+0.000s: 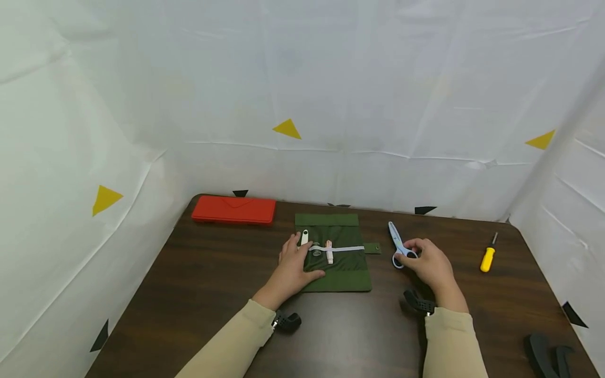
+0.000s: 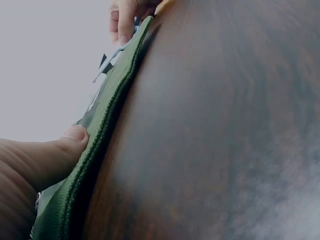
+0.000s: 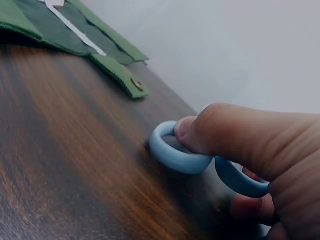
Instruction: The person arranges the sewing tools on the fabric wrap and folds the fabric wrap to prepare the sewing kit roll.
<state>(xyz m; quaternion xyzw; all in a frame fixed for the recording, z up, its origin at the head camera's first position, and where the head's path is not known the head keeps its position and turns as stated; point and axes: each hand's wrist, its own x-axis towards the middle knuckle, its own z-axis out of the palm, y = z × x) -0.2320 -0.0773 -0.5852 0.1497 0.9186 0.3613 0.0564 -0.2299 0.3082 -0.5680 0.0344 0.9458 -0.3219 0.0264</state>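
- Here, nearest us, two tan sleeves (image 1: 229, 344) reach in over a dark wooden table (image 1: 354, 328), the left slanting inward, the right nearly straight ahead.
- Our left hand (image 1: 293, 266) rests palm down on the left side of a green cloth roll (image 1: 337, 282), fingers loosely extended, thumb spread near its front edge. We would do best pressing lightly and flat, so the cloth stays smooth under its white strap (image 1: 348, 249).
- Our right hand (image 1: 431, 266) bends down over the blue scissors (image 1: 398, 244), right of the roll; thumb and curled fingers pinch the loops (image 3: 187, 162). We cannot tell whether they fully touch the table.
- Beyond the loops, the blades (image 1: 393, 229) point away from us; a firm handle hold should keep them together and clear of fingers.
- Farthest, back left, lies a red case (image 1: 236, 211).
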